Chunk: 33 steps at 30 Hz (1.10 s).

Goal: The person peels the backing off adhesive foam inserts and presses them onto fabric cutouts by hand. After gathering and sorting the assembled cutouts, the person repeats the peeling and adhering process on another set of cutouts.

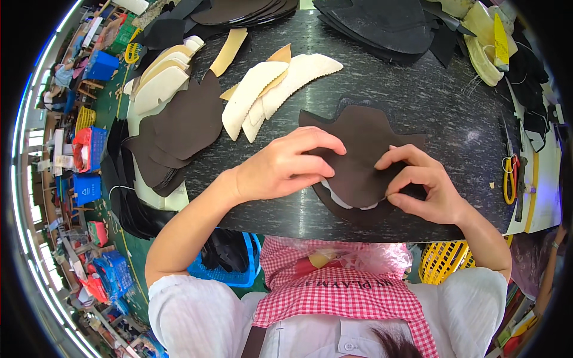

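A dark brown leather piece (361, 155) with a cut outline lies on the dark table in front of me. Under its near edge shows a strip of white backing (340, 198), and below that another brown layer (352, 216). My left hand (286, 161) pinches the left edge of the upper piece, thumb and fingers close together. At the near right edge my right hand (424, 188) grips the same piece between thumb and bent fingers. What lies under the fingertips is partly hidden.
Cream toothed-edge pieces (253, 98) lie beyond my left hand, and stacked brown pieces (188, 122) sit left of them. Black pieces (376, 27) are piled at the far side. Yellow-handled scissors (509, 179) lie at the right edge. A blue basket (253, 256) stands below the table.
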Each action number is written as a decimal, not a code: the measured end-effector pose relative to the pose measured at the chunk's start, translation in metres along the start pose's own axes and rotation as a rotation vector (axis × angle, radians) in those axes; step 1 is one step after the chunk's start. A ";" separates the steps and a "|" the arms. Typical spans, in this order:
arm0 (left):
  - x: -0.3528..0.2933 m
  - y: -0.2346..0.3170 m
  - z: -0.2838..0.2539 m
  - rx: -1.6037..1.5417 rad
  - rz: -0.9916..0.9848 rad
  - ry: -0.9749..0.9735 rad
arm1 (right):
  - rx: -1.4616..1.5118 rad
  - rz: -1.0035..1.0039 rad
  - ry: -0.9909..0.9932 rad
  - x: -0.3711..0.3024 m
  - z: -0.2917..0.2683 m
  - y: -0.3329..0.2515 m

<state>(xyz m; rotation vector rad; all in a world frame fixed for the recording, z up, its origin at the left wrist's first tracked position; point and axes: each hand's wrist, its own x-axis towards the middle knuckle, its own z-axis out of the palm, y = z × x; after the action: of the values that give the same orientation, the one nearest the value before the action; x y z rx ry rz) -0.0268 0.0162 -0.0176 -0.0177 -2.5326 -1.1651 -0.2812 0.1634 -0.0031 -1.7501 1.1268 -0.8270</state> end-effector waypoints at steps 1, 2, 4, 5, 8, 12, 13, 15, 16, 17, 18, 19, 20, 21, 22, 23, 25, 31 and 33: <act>0.000 0.000 -0.001 0.001 -0.006 0.001 | -0.010 0.004 -0.023 0.001 0.001 -0.001; 0.000 0.000 -0.001 0.055 0.066 -0.028 | -0.022 0.010 -0.040 0.001 0.005 -0.001; -0.001 -0.001 -0.002 0.111 0.152 -0.088 | -0.333 -0.020 -0.159 0.005 0.017 -0.014; 0.000 0.001 -0.004 0.111 0.153 -0.087 | -0.648 -0.047 -0.272 0.005 0.021 -0.020; 0.001 0.006 -0.010 0.145 0.164 -0.154 | -0.718 -0.181 -0.349 0.002 0.022 -0.013; 0.001 0.007 -0.015 0.130 0.118 -0.230 | -0.722 -0.452 -0.404 -0.003 0.015 -0.011; 0.004 0.009 -0.015 0.130 0.099 -0.260 | -0.746 -0.512 -0.361 -0.006 0.014 -0.013; 0.009 0.014 -0.016 0.222 0.133 -0.305 | -0.817 -0.505 -0.323 -0.001 0.018 -0.019; 0.014 0.014 -0.019 0.318 0.170 -0.351 | -0.891 -0.496 -0.280 0.005 0.022 -0.021; 0.017 0.016 -0.018 0.331 0.186 -0.353 | -0.966 -0.488 -0.236 0.011 0.024 -0.023; 0.019 0.019 -0.013 0.343 0.149 -0.314 | -1.046 -0.577 -0.167 0.014 0.027 -0.024; 0.019 0.024 -0.008 0.356 0.120 -0.275 | -1.072 -0.573 -0.154 0.015 0.023 -0.022; 0.017 0.027 -0.001 0.414 0.103 -0.216 | -0.857 -0.514 -0.103 0.017 0.017 -0.016; 0.015 0.031 0.011 0.400 0.044 -0.108 | -0.644 -0.456 -0.054 0.020 0.011 -0.014; 0.013 0.031 0.014 0.412 0.050 -0.001 | -0.640 -0.551 0.067 0.026 0.004 -0.019; 0.017 0.035 0.012 0.409 0.058 0.106 | -0.651 -0.564 0.069 0.032 -0.007 -0.031; 0.034 0.039 -0.023 0.662 0.213 0.302 | -0.983 -0.830 0.211 0.047 -0.033 -0.052; 0.041 -0.055 -0.139 1.155 -0.018 0.494 | -1.094 -0.207 0.218 0.089 -0.081 0.006; 0.022 -0.120 -0.148 0.975 -0.500 0.268 | -1.207 -0.165 0.164 0.101 -0.087 0.027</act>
<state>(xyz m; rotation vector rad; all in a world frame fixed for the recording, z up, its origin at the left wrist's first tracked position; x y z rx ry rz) -0.0207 -0.1758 -0.0100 0.9679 -2.6318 0.0650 -0.3288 0.0373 0.0144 -2.7962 1.8076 -0.3471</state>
